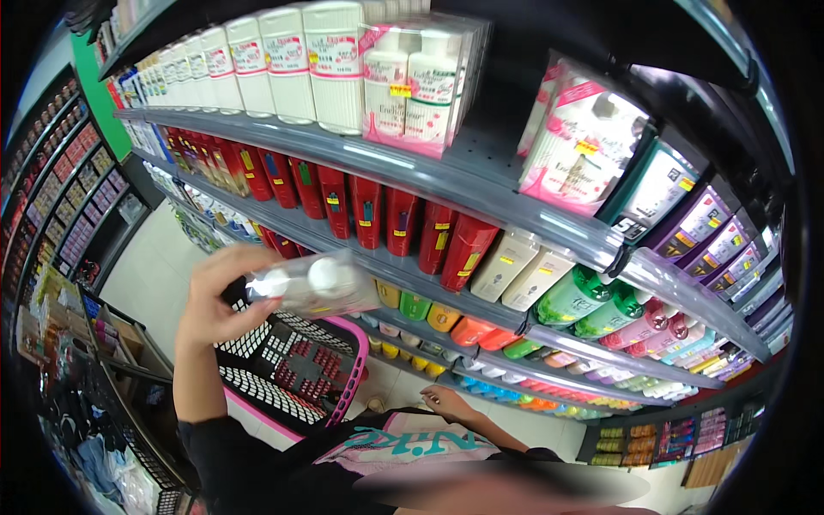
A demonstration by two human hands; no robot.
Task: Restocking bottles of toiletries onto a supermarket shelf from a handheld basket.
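Observation:
My left hand (215, 299) grips one end of a clear-wrapped pack of two white bottles (341, 283). The pack lies tilted on its side in mid-air, slightly blurred, in front of the shelves. Below it is a black mesh shopping basket with a pink rim (357, 360). Low in front of my body hangs my right hand (444, 402), its fingers loosely apart with nothing in them. On the upper shelf, similar boxed twin packs of white bottles (412, 90) stand beside a row of single white bottles (280, 67). Another such pack (579, 141) leans farther right.
The grey shelf edge (386, 164) runs across the view. Beneath it stand red bottles (367, 209), cream bottles (505, 264) and green pump bottles (573, 296). Lower shelves carry colourful tubs. Stacked goods (96, 335) and stocked racks (58, 180) line the left.

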